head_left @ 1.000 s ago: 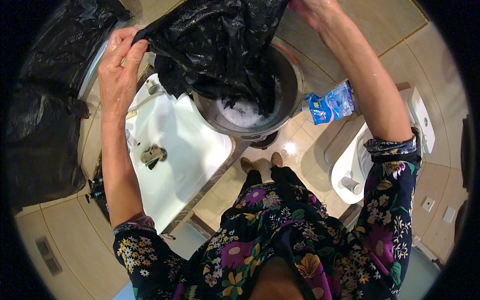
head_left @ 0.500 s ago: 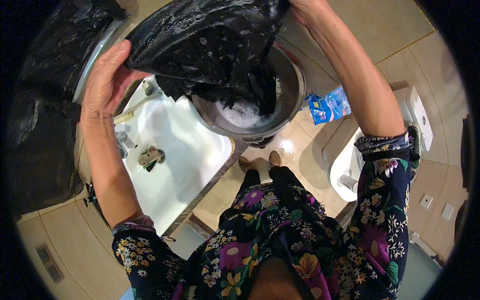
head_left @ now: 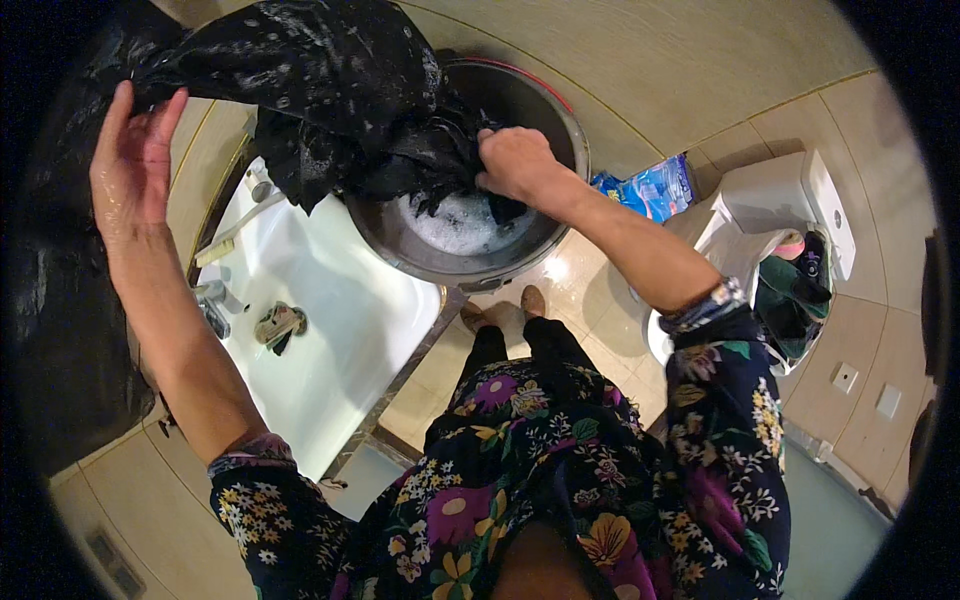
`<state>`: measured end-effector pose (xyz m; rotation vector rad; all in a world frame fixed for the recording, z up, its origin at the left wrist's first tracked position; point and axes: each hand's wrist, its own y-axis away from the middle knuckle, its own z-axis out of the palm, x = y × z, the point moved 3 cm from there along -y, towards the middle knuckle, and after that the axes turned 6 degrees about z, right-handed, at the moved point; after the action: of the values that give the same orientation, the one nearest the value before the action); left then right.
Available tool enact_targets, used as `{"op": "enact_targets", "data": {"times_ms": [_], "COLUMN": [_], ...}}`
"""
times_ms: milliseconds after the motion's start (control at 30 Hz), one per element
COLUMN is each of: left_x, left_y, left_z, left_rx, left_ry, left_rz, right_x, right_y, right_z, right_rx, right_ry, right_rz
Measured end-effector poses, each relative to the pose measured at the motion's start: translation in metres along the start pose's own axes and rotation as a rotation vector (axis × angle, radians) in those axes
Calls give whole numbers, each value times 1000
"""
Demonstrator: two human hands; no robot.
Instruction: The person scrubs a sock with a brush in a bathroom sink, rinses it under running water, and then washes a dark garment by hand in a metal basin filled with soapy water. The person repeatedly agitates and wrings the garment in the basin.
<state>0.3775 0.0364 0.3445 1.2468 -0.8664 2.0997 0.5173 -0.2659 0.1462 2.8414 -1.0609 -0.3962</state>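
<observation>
A wet black cloth (head_left: 310, 60) with suds on it stretches between my hands, partly bunched over a dark metal bucket (head_left: 400, 255). White foamy water (head_left: 460, 225) shows inside the bucket. At the upper left, my left hand (head_left: 135, 165) is raised, its fingertips at a gathered corner of the cloth; the tips are partly hidden there. My right hand (head_left: 520, 165) is closed round the cloth's bunched lower part, above the bucket. Folds of the cloth hang beside the bucket, over the rim of the white sink (head_left: 330, 340).
A brush (head_left: 240, 230) lies on the sink's ledge by the tap (head_left: 215, 305). A small crumpled thing (head_left: 280, 325) sits at the drain. Right of the bucket are a blue packet (head_left: 650, 190) and a toilet (head_left: 765, 190) with dark green cloth (head_left: 790, 300) on it. A large black surface fills the left.
My left hand has moved left with the cloth's corner. My right hand has come down and inward to grip the bunched cloth over the bucket. The cloth has shifted left.
</observation>
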Motion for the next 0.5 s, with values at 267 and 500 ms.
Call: {"op": "enact_targets", "data": {"times_ms": [267,500], "left_x": [-51,-138], "left_y": [58,108], "left_z": [46,83], "left_rx": [-84,-440], "left_ry": [-348,-625], "left_rz": [140,44], "right_x": [54,6], "right_y": [-13,7], "right_z": [-44,-97], "right_rx": [-260,-275], "right_ry": [-1045,-1678], "right_rz": [96,62]}}
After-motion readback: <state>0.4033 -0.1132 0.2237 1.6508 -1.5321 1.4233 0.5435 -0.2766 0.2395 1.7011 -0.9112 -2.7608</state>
